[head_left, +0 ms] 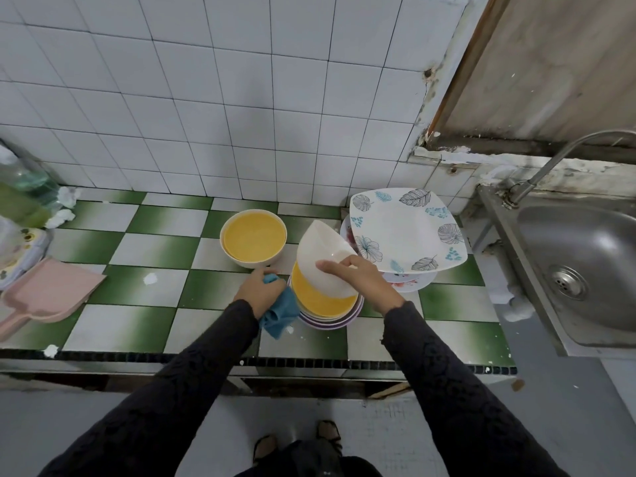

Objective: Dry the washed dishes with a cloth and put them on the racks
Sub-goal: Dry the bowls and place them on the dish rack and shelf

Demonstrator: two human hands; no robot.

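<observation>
At a green-and-white tiled counter (155, 249) under a white tiled wall (206, 98), beside a steel sink (585, 256), my left hand (260, 289) is balled round a blue cloth (280, 313). Apart from it, my right hand (358, 275) grips a white bowl (320, 249), tilted over a stack of yellow-lined bowls (320, 304). A leaf-patterned plate (406, 228) sits behind.

white sq-tiled wall (206, 98) at back, dark grout, soft even light. countertop (137, 325) in green/white checker tiles w/ black mosaic strip (103, 357) along front edge. steel sink (602, 253) to right of counter, curved faucet (557, 160) behind it, drain (568, 282) in basin. upper right: brownish panel (557, 63) w/ wood frame (461, 70); plaster (428, 84) cracked & chipped at wall corner. grey floor (395, 435) below.
</observation>
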